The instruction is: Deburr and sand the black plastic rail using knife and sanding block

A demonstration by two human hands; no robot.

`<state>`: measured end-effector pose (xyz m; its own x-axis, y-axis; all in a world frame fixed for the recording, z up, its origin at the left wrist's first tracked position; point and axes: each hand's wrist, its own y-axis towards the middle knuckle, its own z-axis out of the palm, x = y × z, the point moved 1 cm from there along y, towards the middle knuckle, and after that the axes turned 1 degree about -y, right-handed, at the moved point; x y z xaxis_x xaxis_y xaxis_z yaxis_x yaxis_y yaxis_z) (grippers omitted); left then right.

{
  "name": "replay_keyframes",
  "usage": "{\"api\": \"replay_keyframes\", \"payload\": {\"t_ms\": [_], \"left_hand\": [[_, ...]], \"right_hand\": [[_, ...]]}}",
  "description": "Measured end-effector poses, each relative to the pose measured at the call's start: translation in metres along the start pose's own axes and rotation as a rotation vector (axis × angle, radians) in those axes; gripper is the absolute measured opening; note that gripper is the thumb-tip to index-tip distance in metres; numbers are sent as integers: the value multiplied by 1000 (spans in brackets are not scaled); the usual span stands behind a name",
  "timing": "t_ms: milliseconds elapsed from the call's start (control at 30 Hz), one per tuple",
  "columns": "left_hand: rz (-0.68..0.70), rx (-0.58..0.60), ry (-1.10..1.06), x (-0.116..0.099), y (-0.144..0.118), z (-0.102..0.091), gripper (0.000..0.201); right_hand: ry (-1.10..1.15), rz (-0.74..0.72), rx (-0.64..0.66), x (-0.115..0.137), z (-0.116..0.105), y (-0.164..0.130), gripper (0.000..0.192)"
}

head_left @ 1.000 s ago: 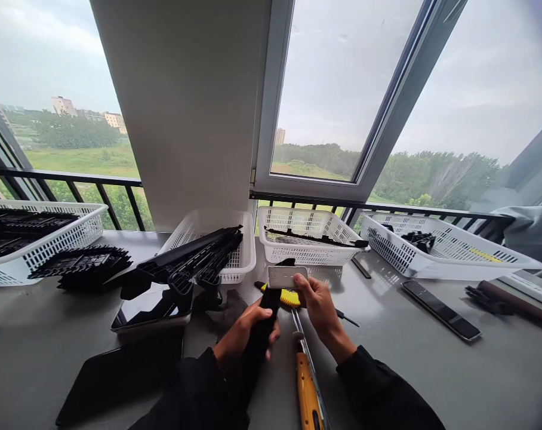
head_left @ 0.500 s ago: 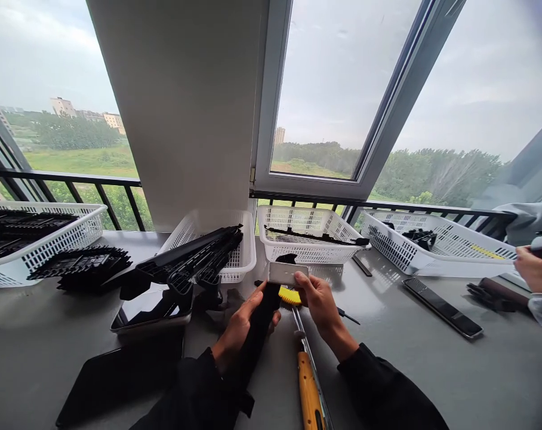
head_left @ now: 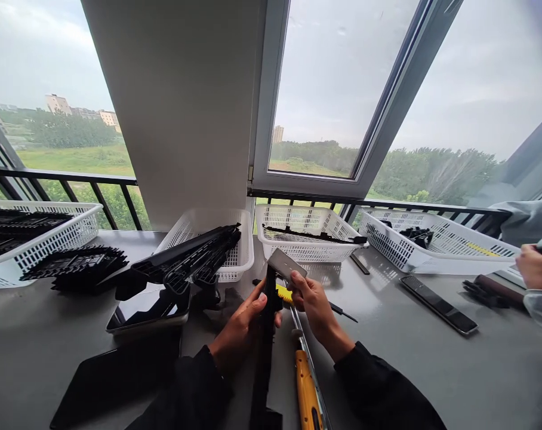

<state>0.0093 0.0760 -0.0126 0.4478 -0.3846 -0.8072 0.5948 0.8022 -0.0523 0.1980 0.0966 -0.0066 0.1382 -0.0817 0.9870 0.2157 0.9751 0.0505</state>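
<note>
Two hands: both on one long black part over the grey table.
Left hand: fingers curled around the black strip about mid-length, thumb on its near face; holding it clear of the table.
Right hand: fingertips pinched on a small silvery plate at the strip's far end (plate tilted, its top edge leaning left).
Location: strip held in front of the body, above the yellow-handled tool and the yellow brush.
Long axis: runs from the lower frame edge away toward the window; far end points at the middle white basket, narrow edge turned up.
Progress: judged mid-step; plate at the strip's end but not seen seated. Stacked black parts lie in the left basket.
Other: another person's hand at far right.
</note>
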Motion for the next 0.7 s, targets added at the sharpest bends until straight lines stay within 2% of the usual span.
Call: {"api": "replay_keyframes", "payload": {"t_ms": [167,367,567,700], "left_hand": [[-18,35,-3,1,1,1,72],[-58,55,-65,-5,0,5,50],[-182,63,-90,-4,3,1,58],[-197,55,-99,-4,7,-5,50]], "right_hand": [[30,-3,-18,1,-3,2,63],[29,23,90,0,2,-2,67],[85,-113,-67,17,-14,3,55],[125,-156,-19,27,-9,-6,40]]}}
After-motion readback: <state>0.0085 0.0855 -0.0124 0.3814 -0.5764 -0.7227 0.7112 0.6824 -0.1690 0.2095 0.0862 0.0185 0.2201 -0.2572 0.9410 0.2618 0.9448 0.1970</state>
